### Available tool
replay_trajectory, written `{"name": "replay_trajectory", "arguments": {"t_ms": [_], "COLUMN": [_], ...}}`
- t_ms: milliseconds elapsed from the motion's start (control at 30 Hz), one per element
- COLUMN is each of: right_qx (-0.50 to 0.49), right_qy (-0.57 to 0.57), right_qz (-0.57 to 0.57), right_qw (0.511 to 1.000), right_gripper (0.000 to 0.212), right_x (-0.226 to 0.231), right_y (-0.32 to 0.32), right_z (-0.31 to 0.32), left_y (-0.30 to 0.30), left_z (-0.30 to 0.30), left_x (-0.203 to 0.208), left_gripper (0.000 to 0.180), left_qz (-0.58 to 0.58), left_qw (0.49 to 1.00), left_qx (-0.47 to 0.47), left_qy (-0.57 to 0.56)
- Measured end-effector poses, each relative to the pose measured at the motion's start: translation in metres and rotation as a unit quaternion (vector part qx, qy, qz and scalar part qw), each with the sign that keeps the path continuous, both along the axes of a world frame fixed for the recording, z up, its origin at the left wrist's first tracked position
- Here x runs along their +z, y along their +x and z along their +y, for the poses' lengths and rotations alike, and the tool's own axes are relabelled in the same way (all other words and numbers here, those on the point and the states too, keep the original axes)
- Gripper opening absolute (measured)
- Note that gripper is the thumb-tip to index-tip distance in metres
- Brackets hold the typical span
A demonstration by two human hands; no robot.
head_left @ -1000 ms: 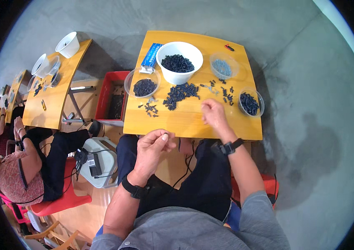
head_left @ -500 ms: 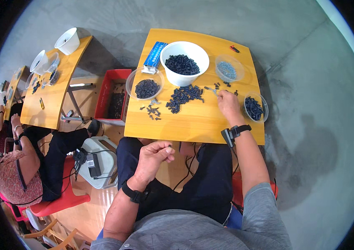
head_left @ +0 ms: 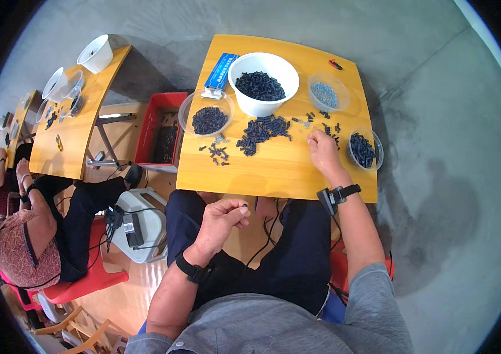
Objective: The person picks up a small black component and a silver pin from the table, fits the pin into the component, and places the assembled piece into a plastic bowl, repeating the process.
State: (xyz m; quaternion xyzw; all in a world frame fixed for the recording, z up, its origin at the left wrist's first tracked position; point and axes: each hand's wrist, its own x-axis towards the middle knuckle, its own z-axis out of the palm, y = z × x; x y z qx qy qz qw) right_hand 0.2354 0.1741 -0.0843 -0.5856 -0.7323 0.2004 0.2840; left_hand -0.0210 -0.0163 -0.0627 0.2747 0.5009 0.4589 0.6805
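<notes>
My left hand (head_left: 222,223) is held over my lap, just off the table's near edge, thumb and fingertips pinched on a small black part (head_left: 245,206). Over the right part of the wooden table (head_left: 250,177), my right hand (head_left: 324,154) has its fingers drawn together; whatever may be in them is hidden. Small black pieces (head_left: 331,131) and a few silvery screws (head_left: 306,124) lie just beyond its fingertips. To its left spreads a pile of short black cylindrical parts (head_left: 262,133). Beside its right side stands a clear tub of black parts (head_left: 362,150).
A white bucket of black parts (head_left: 256,106), a blue box (head_left: 221,72), a clear tub of small dark parts (head_left: 208,121), a tub of silvery screws (head_left: 324,95) and a red-black tool (head_left: 335,64) are on the table. A red bin (head_left: 150,135) and a seated person (head_left: 29,248) are left.
My right hand has drawn back slightly toward me from the silvery screws and small black pieces. My left hand keeps its pinch, nearly in place. The view has shifted a little.
</notes>
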Motion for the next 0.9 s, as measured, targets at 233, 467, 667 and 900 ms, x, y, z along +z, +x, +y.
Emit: {"name": "replay_trajectory", "arguments": {"t_ms": [233,467,667,900], "right_qx": [0.012,0.052,0.063,0.092], "right_qy": [-0.023,0.059,0.017,0.009], "right_qz": [-0.008,-0.044,-0.089,-0.163], "right_qw": [1.000,0.996,0.994,0.982], "right_gripper": [0.010,0.012,0.013,0.012], "right_x": [-0.008,-0.006,0.014,0.013], "right_y": [0.005,0.002,-0.020,-0.023], "right_z": [0.006,0.008,0.006,0.007], "left_y": [0.001,-0.001,-0.001,-0.003], "left_z": [0.001,0.002,0.003,0.002], "left_x": [-0.002,-0.010,-0.011,-0.011], "left_gripper": [0.007,0.010,0.008,0.008], "left_qz": [0.010,0.009,0.020,0.007], "left_qw": [1.000,1.000,0.999,1.000], "left_qx": [-0.005,0.020,0.017,0.022], "left_qy": [-0.002,-0.011,-0.019,-0.008]}}
